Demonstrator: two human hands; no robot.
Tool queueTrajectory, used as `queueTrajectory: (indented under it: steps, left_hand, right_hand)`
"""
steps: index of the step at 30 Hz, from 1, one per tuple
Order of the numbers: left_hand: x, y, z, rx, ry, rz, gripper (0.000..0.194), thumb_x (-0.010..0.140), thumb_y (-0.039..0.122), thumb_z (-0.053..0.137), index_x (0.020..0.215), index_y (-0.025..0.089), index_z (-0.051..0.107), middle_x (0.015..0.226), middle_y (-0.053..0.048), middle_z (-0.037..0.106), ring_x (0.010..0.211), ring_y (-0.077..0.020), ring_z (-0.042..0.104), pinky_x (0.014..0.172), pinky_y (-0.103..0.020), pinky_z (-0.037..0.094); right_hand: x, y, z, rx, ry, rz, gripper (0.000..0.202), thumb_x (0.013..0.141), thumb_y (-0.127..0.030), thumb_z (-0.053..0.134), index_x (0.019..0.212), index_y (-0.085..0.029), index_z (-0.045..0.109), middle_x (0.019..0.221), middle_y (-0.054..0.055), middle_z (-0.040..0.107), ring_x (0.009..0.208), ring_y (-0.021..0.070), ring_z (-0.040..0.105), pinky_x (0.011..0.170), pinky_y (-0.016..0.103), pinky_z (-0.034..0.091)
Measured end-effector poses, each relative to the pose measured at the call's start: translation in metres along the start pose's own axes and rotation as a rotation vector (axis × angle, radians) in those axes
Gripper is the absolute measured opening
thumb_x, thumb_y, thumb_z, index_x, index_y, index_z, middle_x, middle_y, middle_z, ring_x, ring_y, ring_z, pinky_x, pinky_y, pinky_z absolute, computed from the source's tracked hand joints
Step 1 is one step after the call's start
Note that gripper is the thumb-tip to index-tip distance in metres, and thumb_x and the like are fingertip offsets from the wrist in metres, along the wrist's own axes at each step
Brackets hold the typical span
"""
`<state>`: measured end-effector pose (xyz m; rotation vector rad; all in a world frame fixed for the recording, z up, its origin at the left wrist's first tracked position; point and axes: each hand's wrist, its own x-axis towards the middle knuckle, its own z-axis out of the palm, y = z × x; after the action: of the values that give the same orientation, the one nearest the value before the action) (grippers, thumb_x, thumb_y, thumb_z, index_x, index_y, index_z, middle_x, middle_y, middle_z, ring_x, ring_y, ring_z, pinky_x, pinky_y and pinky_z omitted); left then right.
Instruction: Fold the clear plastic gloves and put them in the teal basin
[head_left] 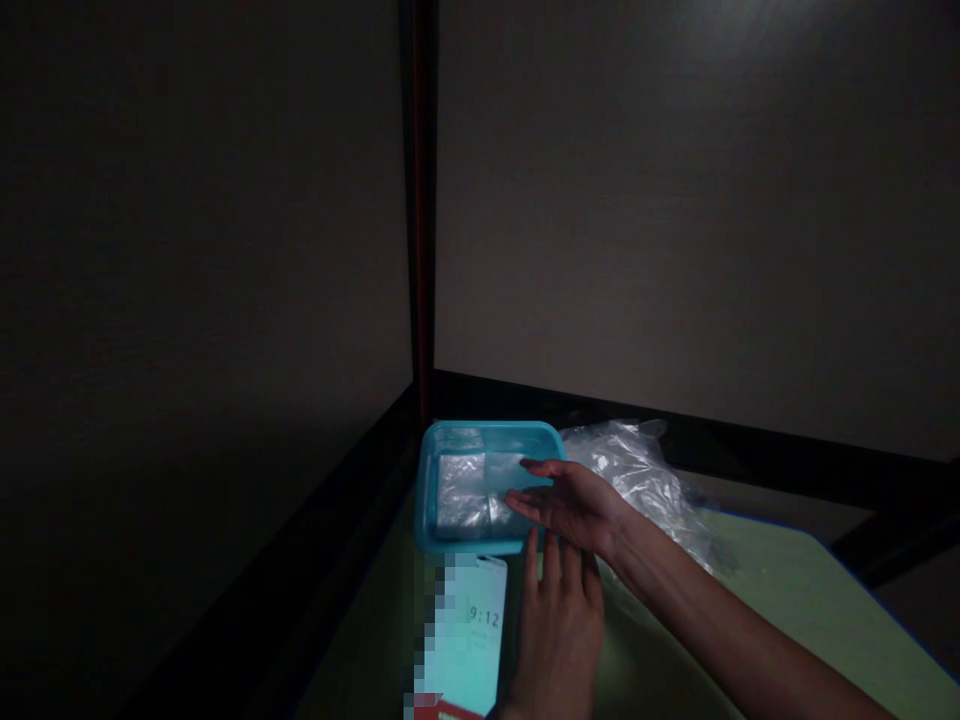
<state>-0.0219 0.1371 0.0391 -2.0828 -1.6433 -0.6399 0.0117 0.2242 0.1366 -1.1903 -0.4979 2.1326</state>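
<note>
A blue plastic tray [491, 547] stands on the table, with flat, shiny clear plastic packets [463, 495] lying side by side in it. Over the tray's right part reaches my right hand [581, 505], palm turned inward and fingers apart, with nothing visible in them. My left hand [560, 610] is just in front of the tray's near right corner, back upward and fingers stretched forward beneath my right hand. Whether its fingertips touch the rim or my right hand, I cannot tell. Left of my left hand lies a lit phone [469, 640] reading 9:12.
Crumpled clear plastic bags [641, 475] are heaped right of the tray. The green tabletop [780, 590] has a blue edge. Dark wall panels [675, 230] meet in a corner behind the tray. A red item [450, 709] shows at the bottom edge.
</note>
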Motion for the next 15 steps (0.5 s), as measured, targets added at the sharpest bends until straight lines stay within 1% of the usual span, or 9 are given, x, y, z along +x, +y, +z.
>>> queueTrajectory:
  steps: [6, 11, 15]
  left_hand:
    - [0.001, 0.001, -0.004, -0.010, 0.002, -0.011, 0.027, 0.083, 0.025, 0.055, 0.101, 0.011, 0.069, 0.109, -0.015, 0.067, 0.107, -0.0269, 0.059, 0.095, -0.042, 0.047]
    - [0.000, 0.001, -0.003, -0.002, -0.048, 0.018, 0.031, 0.083, 0.026, 0.055, 0.108, 0.011, 0.066, 0.112, -0.017, 0.065, 0.109, -0.0268, 0.057, 0.097, -0.043, 0.044]
    - [0.000, -0.001, -0.003, 0.013, -0.027, 0.016, 0.029, 0.083, 0.025, 0.055, 0.106, 0.012, 0.067, 0.110, -0.015, 0.067, 0.107, -0.0255, 0.058, 0.096, -0.040, 0.046]
  right_hand:
    - [-0.006, 0.000, 0.000, 0.008, 0.018, 0.031, 0.021, 0.073, -0.001, 0.050, 0.089, -0.015, 0.045, 0.099, 0.013, 0.047, 0.081, 0.0191, 0.059, 0.059, 0.028, 0.056]
    - [0.006, 0.003, 0.002, 0.027, 0.043, 0.048, 0.017, 0.072, -0.002, 0.051, 0.082, -0.014, 0.045, 0.093, 0.012, 0.048, 0.081, 0.0200, 0.059, 0.059, 0.027, 0.056]
    - [0.017, 0.002, 0.000, 0.028, 0.055, 0.032, 0.015, 0.072, -0.002, 0.050, 0.078, -0.015, 0.046, 0.093, 0.012, 0.048, 0.083, 0.0206, 0.058, 0.060, 0.029, 0.056]
